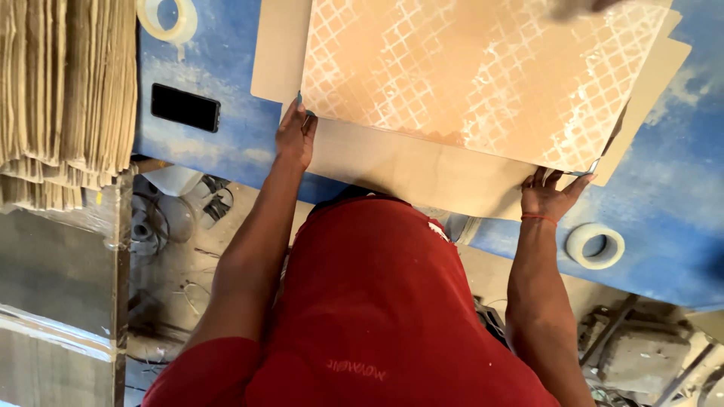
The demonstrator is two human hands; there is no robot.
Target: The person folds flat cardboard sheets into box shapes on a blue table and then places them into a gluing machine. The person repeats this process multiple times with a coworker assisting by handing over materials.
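A large tan tile (483, 75) with a white lattice pattern lies on flat brown cardboard (407, 166) on a blue worktable (226, 143). My left hand (296, 134) grips the tile's near left corner, fingers curled over the edge. At the near right corner my right hand (550, 192), with a red thread on the wrist, pinches the tile's corner above the cardboard's edge. My red shirt fills the lower middle of the view.
A black phone (185, 107) lies on the table at left, with a tape roll (167, 16) above it. Another tape roll (595, 246) sits right of my right hand. A stack of folded cardboard (64, 90) stands at far left. Clutter lies on the floor below.
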